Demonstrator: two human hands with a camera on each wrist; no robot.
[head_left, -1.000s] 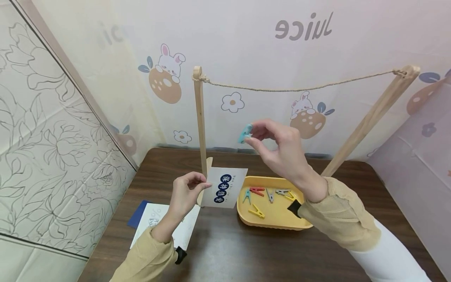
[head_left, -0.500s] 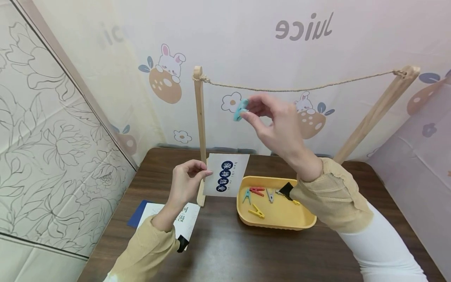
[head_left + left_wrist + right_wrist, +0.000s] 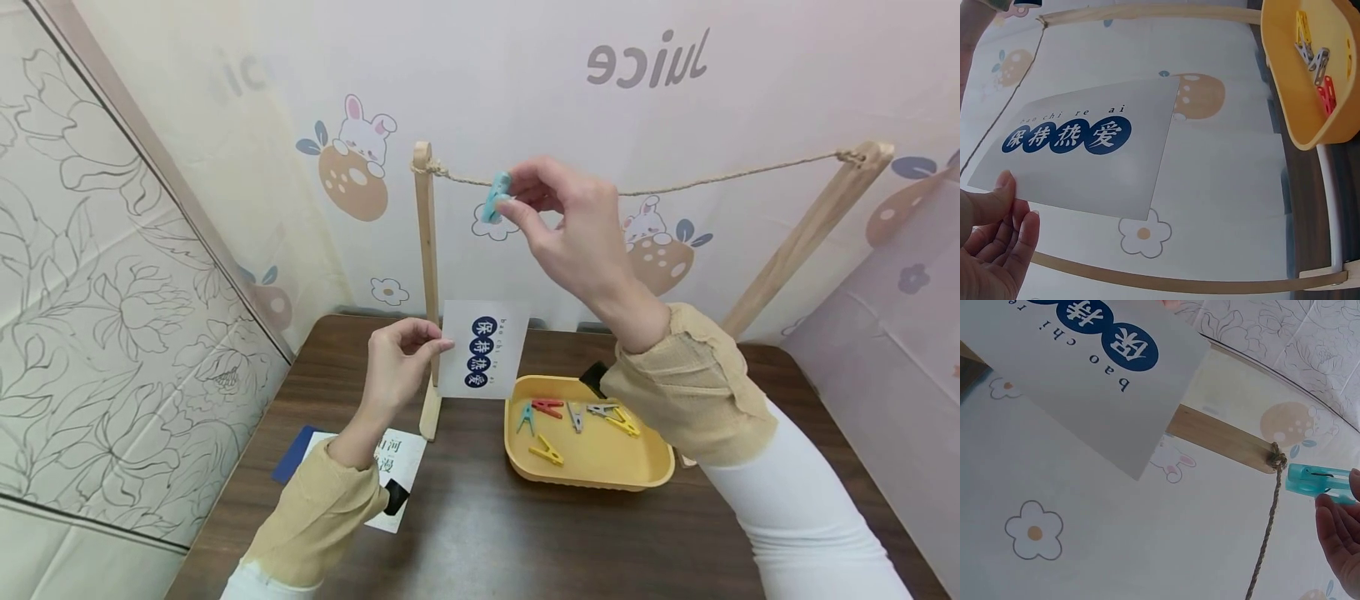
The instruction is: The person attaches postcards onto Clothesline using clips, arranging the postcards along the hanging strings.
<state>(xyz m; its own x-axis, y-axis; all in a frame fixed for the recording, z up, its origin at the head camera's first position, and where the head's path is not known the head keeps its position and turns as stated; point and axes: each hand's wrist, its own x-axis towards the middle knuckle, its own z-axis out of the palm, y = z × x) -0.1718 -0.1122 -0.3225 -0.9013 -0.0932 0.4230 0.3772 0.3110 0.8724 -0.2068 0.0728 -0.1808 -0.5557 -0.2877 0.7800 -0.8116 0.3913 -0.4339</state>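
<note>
My left hand [image 3: 397, 367] pinches a white card [image 3: 495, 367] by its left edge between thumb and fingers. Four-character blue lettering runs down the card, which hangs in front of the left wooden post [image 3: 425, 242]. Higher up, my right hand [image 3: 573, 221] pinches a teal clothespin [image 3: 496, 197] near the left part of the twine [image 3: 705, 181]. In the right wrist view the clothespin [image 3: 1316, 480] lies close beside the twine [image 3: 1264, 540] and its knot; whether they touch I cannot tell. From the left wrist, the card [image 3: 1085, 150] looks slightly bowed.
A yellow tray [image 3: 592, 475] on the brown table [image 3: 480, 517] holds several clothespins, among them a red one [image 3: 547, 406]. More cards [image 3: 393, 467] and a dark blue one [image 3: 291, 458] lie at left, partly under my left arm. The right post [image 3: 795, 242] leans outward.
My right hand has risen and moved left with the teal clothespin, up to the twine's height. The left hand has lifted the white card away from the table.
</note>
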